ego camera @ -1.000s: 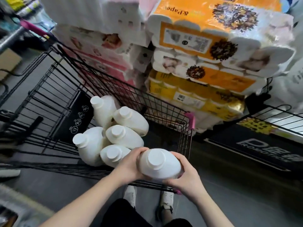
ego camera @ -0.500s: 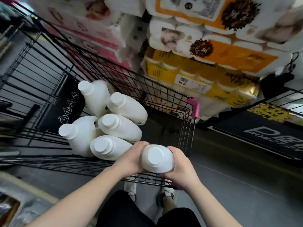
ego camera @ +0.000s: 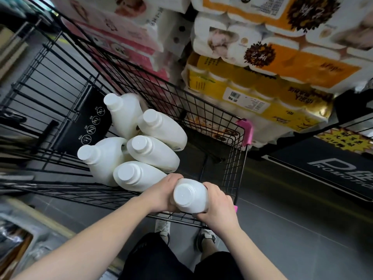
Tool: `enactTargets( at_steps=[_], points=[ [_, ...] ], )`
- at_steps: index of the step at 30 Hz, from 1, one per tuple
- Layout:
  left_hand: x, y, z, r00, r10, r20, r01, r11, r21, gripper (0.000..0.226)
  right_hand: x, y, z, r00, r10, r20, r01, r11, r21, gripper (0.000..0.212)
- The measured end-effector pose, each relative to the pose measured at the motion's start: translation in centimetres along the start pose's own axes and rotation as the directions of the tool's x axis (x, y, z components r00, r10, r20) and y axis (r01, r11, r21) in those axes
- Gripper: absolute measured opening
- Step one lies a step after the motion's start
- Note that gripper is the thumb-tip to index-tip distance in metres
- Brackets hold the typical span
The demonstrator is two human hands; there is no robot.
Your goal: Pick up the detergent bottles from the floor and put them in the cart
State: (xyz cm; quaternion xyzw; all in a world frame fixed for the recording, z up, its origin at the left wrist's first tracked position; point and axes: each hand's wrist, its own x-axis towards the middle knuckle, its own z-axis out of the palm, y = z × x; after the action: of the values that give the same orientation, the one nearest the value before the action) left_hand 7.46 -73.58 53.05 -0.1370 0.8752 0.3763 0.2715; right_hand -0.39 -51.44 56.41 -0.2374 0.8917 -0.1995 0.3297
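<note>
A white detergent bottle (ego camera: 190, 196) stands cap-up between both my hands, inside the black wire cart (ego camera: 236, 162) near its right corner. My left hand (ego camera: 164, 191) wraps its left side and my right hand (ego camera: 218, 205) wraps its right side. Several more white bottles (ego camera: 141, 146) lie heaped in the cart basket just left of it, caps pointing toward me.
Stacked packs of toilet paper (ego camera: 252, 87) rise behind the cart's far side. A black promotion sign (ego camera: 333, 166) lies low on the right. The grey floor (ego camera: 292, 229) spreads to the right. My feet (ego camera: 203, 237) stand just behind the cart's near rim.
Both hands have lowered the held bottle deeper into the cart beside the heap. My view has dropped closer to the cart.
</note>
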Motion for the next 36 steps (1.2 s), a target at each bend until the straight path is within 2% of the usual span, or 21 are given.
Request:
enactTargets(
  at_steps=[5, 12, 18, 21, 25, 27, 33, 36],
  points=[
    [-1.2, 0.4, -0.6, 1.000, -0.001, -0.006, 0.001, 1.000, 0.002, 0.117, -0.7, 0.0, 0.0, 0.998, -0.042, -0.042, 0.043, 0.999, 0.030, 0.092],
    [-4.1, 0.6, -3.4, 0.998, 0.011, -0.057, -0.009, 1.000, 0.028, 0.115, -2.2, -1.3, -0.4, 0.995, -0.031, -0.096, 0.033, 0.999, 0.027, 0.094],
    [-7.0, -1.1, -6.3, 0.990, 0.132, -0.045, -0.129, 0.989, 0.074, 0.109, -4.5, -4.1, -0.5, 0.980, -0.001, -0.198, -0.015, 0.997, -0.079, 0.097],
    [-8.9, -2.3, -7.8, 0.981, 0.193, -0.027, -0.191, 0.979, 0.073, 0.107, -6.1, -5.6, 0.2, 0.971, 0.045, -0.236, -0.073, 0.991, -0.110, 0.088],
    [-12.4, -4.2, -9.2, 0.974, 0.222, -0.034, -0.214, 0.964, 0.159, 0.098, -7.6, -6.6, 2.3, 0.958, 0.111, -0.266, -0.132, 0.989, -0.061, 0.054],
    [-14.3, -5.8, -10.0, 0.974, 0.216, -0.071, -0.201, 0.964, 0.175, 0.093, -8.0, -6.8, 3.2, 0.947, 0.123, -0.295, -0.139, 0.990, -0.033, 0.043],
    [-17.7, -10.8, -12.7, 0.958, 0.136, -0.250, -0.078, 0.970, 0.229, 0.076, -8.0, -6.4, 4.6, 0.935, 0.136, -0.327, -0.126, 0.991, 0.054, 0.029],
    [-18.6, -12.6, -13.8, 0.943, 0.070, -0.325, 0.038, 0.948, 0.315, 0.088, -7.8, -6.3, 5.0, 0.934, 0.122, -0.337, -0.118, 0.992, 0.034, 0.027]
  ],
)
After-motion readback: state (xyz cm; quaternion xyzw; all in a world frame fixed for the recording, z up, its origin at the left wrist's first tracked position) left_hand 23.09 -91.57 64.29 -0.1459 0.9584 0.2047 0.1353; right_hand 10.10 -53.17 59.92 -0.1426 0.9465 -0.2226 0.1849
